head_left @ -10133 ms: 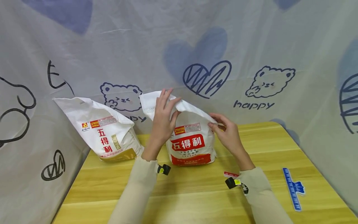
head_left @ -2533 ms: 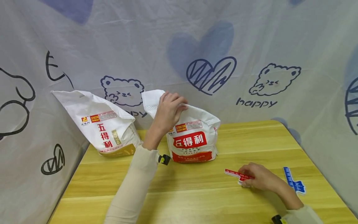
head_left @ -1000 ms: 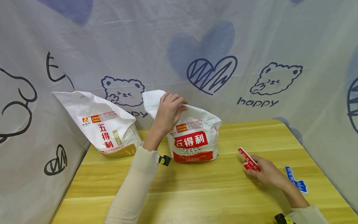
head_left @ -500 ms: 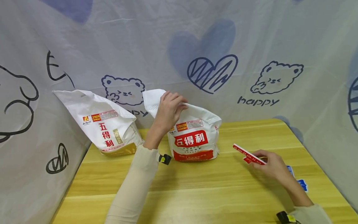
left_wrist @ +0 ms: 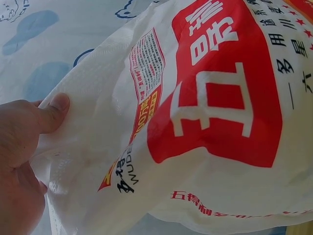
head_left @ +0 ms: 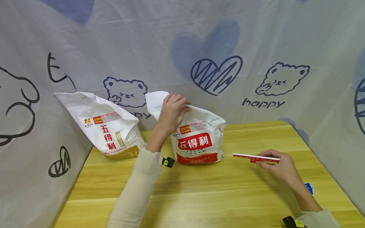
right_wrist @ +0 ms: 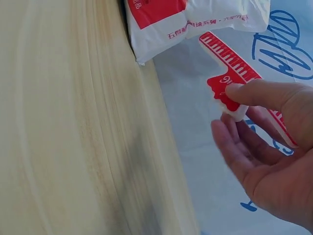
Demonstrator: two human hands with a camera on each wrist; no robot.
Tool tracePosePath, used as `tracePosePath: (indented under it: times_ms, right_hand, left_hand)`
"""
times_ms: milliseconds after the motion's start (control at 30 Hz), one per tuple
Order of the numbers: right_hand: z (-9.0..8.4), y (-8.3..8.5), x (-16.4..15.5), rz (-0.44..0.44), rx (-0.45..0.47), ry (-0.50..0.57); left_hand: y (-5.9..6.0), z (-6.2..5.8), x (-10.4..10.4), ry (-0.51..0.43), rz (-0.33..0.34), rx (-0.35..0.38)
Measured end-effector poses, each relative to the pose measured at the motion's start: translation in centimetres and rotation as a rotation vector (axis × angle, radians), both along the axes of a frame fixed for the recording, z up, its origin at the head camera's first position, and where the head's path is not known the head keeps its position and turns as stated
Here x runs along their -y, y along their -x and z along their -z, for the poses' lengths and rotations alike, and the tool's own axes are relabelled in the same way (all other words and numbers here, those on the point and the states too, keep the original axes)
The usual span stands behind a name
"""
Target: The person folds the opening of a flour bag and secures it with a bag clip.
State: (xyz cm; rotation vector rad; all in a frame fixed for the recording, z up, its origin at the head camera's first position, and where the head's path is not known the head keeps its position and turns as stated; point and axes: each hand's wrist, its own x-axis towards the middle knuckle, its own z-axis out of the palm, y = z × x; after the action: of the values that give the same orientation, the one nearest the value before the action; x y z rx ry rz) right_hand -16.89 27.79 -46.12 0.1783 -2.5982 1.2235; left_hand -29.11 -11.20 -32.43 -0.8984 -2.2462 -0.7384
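From the head view, the red-labelled bag (head_left: 196, 142) stood near the table's (head_left: 199, 196) far edge; the second bag (head_left: 99, 129), by the far left corner, wore no clip. In the left wrist view, the left hand (left_wrist: 17, 137) pinched the first bag's top. In the right wrist view, the right hand (right_wrist: 279, 171) pinched a red clip (right_wrist: 237, 68), so clipping seemed undone.

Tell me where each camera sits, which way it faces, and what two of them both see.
Head: on the person's head, facing forward and down at the table, gold-bottomed bag and red-labelled bag; left hand, right hand and sleeved forearms show.
Left wrist: on that wrist, facing the red-labelled bag; only the left hand shows, gripping it.
Right wrist: on that wrist, facing the red clip and part of the red-labelled bag; only the right hand shows, holding the clip.
Shared: head and right wrist both see the red clip.
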Motion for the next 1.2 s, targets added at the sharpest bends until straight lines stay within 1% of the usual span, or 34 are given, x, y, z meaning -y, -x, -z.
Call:
tracePosePath:
  times_ms: [67, 167, 367, 533, 700, 800, 1000, 1200]
  right_hand:
    - [0.1, -0.03, -0.09, -0.031, -0.008, 0.043]
    - [0.21, -0.08, -0.16, -0.046, -0.004, 0.073]
    - [0.11, -0.28, -0.02, 0.005, 0.026, 0.096]
    - [-0.06, -0.51, 0.14, 0.005, 0.038, 0.143]
    - [-0.01, -0.68, -0.03, -0.051, 0.107, 0.268]
    - [0.07, -0.7, -0.08, -0.062, 0.142, 0.324]
    - [0.16, -0.57, -0.1, -0.016, 0.15, 0.296]
    - [-0.04, -0.35, -0.07, 0.028, 0.114, 0.229]
  left_hand:
    - [0.0, 0.05, 0.01, -0.002, 0.003, -0.001]
    - [0.03, 0.07, 0.03, -0.006, 0.005, -0.01]
    - [0.05, 0.05, 0.07, -0.009, 0.006, -0.01]
    - [0.01, 0.09, 0.13, -0.008, 0.006, -0.013]
    - [0.03, 0.16, 0.13, -0.015, 0.017, -0.021]
    - [0.07, 0.21, 0.11, -0.018, 0.024, -0.029]
    - [0.1, 0.25, 0.04, -0.028, 0.035, -0.016]
    - [0.06, 0.19, 0.09, -0.034, 0.03, -0.016]
